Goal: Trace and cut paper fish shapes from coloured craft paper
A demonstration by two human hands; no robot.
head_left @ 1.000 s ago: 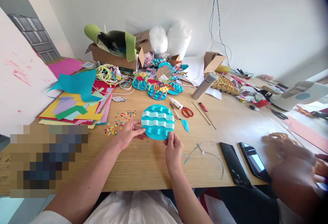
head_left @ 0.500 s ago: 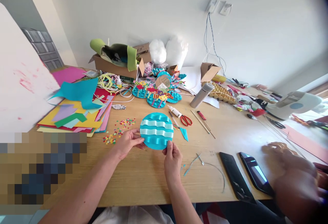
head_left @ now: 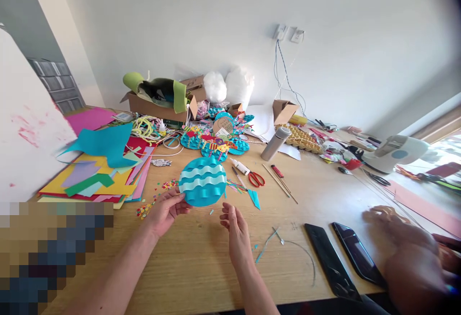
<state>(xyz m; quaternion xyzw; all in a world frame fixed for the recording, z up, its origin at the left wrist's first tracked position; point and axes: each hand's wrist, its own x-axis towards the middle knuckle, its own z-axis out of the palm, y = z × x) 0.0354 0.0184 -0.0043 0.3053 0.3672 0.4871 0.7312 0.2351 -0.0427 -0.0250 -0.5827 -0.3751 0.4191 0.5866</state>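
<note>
My left hand (head_left: 168, 211) pinches the lower left edge of a round blue paper disc (head_left: 203, 191). The disc has wavy paper strips across it, pale blue over darker blue, and is held above the table. My right hand (head_left: 235, 226) is just right of and below the disc, not touching it, fingers loosely curled and apart with nothing in them. On the tabletop beyond lie red-handled scissors (head_left: 257, 179), a white glue bottle (head_left: 240, 166) and a blue paper scrap (head_left: 254, 199). Small coloured confetti pieces (head_left: 144, 209) are scattered near my left hand.
Stacked coloured paper (head_left: 50, 187) lies at the left. Several decorated blue discs (head_left: 212, 149) sit farther back, near a metal flask (head_left: 275, 143). Two dark phones (head_left: 329, 257) lie at the right, beside another person's hand (head_left: 387, 219). A sewing machine (head_left: 399, 154) stands at the far right.
My right hand has let go of the disc's lower right edge and moved slightly down, away from it. My left hand still holds the disc, now tilted. The camera view has shifted.
</note>
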